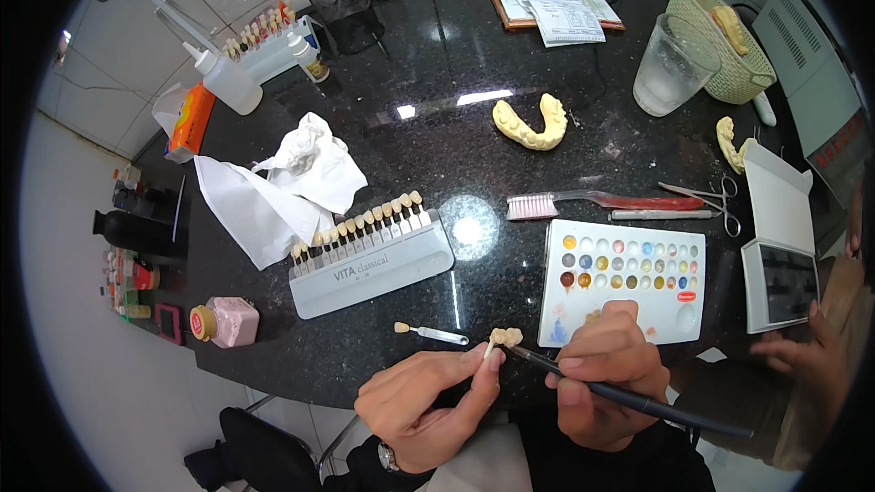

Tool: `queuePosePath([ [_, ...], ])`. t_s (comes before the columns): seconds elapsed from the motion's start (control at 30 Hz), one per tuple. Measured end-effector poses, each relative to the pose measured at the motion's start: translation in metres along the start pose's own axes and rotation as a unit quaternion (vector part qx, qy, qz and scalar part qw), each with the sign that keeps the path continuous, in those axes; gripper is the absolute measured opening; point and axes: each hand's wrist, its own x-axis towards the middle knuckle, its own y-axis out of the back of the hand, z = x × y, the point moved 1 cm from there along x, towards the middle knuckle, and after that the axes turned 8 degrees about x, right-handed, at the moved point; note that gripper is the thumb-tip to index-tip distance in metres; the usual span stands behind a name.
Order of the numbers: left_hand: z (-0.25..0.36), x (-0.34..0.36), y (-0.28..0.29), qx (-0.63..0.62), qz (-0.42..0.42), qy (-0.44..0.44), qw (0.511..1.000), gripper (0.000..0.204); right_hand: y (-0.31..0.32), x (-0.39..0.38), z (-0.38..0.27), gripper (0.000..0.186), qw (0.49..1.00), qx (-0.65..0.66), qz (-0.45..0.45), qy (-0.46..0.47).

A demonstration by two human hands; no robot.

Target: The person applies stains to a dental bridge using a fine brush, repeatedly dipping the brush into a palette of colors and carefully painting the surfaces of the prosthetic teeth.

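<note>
My left hand (428,401) pinches a small white stick topped by a tooth-coloured dental piece (506,336) of several joined units. My right hand (611,383) grips a dark brush (638,399), its tip at that piece. Behind my right hand lies a white palette (693,301) with rows of coloured wells. Left of the piece is a loose shade tab (431,333), and beyond it a grey shade guide (369,282) with a row of sample teeth. A toothbrush with a red handle (647,202) and scissor-like forceps (729,205) lie above the palette.
Crumpled tissues (246,196) and a pink jar (232,319) are at left, squeeze bottles (228,82) behind. Yellow dental casts (529,137), a glass (665,82), a basket (752,73) and papers (561,14) are farther back. An open box (775,173) and a reflective panel (820,109) stand right.
</note>
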Motion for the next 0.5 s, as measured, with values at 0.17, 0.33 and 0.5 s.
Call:
queuePosePath([
  [0.17,0.0035,0.0015,0.0001,0.000,-0.003,-0.004,1.000,0.012,0.0016,0.0016,-0.0018,0.028,1.000,-0.001,-0.002,0.005],
  [0.33,0.0032,0.0003,0.0006,0.004,-0.002,0.007,1.000,0.011,0.0030,0.0009,-0.0022,0.029,1.000,-0.008,-0.024,0.009],
  [0.5,0.0047,0.0025,0.0009,0.009,0.000,-0.004,1.000,0.011,0.0028,0.0014,-0.0025,0.031,0.999,-0.006,-0.030,0.010],
])
